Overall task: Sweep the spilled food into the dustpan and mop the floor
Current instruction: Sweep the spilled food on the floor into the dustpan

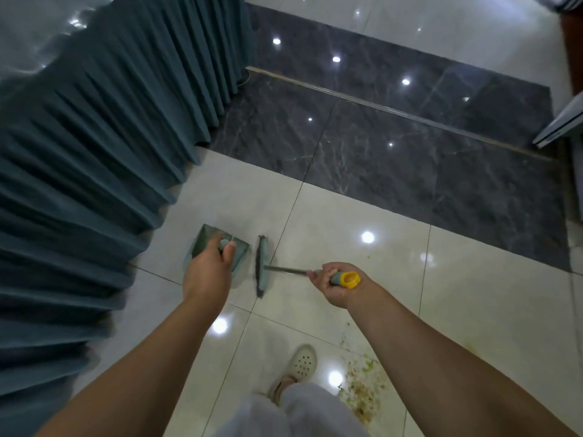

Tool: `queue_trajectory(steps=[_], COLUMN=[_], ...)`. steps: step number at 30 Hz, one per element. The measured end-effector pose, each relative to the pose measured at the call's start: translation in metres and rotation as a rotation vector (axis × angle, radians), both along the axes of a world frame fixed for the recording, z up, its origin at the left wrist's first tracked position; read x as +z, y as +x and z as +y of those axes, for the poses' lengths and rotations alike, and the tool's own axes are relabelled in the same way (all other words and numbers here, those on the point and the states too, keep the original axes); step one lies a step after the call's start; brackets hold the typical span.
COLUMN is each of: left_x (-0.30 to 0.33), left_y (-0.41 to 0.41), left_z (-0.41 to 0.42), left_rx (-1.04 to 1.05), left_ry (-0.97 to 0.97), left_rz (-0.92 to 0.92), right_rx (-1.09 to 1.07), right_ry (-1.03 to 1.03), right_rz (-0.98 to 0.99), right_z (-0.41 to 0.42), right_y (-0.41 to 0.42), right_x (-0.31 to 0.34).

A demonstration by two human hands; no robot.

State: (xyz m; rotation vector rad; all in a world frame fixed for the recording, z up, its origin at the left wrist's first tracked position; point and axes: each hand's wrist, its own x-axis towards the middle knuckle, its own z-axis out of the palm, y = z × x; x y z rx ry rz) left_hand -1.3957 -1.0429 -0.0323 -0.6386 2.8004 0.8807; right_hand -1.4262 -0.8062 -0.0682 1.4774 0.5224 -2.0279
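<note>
My left hand grips the handle of a green dustpan, held over the pale floor tiles near the curtain. My right hand grips the grey and yellow handle of a broom, whose metal shaft runs left to a green head with dark bristles just right of the dustpan. The spilled food, a patch of greenish and brownish bits, lies on the tile at the lower right, beside my foot and well behind both tools. No mop is in view.
A pleated teal curtain fills the left side. My foot in a white clog stands near the spill. A dark marble strip with a metal floor rail crosses the floor ahead. White furniture edges show at the right.
</note>
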Motion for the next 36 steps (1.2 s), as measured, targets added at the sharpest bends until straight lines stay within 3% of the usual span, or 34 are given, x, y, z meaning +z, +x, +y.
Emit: queue_trajectory(steps=[11,17,27,36], left_x=[-0.014,-0.022,-0.025,-0.025], left_y=[-0.072,-0.126,-0.204,-0.189], left_z=[0.062,0.088,0.095,0.110], left_rx=[-0.148,-0.341,-0.676,-0.918], left_ry=[0.093,0.122,0.143,0.179], left_rz=[0.027,0.015,-0.026,-0.030], right_rx=[-0.239,-0.441,-0.913,-1.259], right_ry=[0.046,0.068,0.030,0.055], right_rz=[-0.038,-0.086,-0.147,-0.118], right_z=[0.091,0.110,0.092,0.048], right_y=[-0.005,-0.004,0.037,0.108], right_x=[0.007,0.018,0.010,0.019])
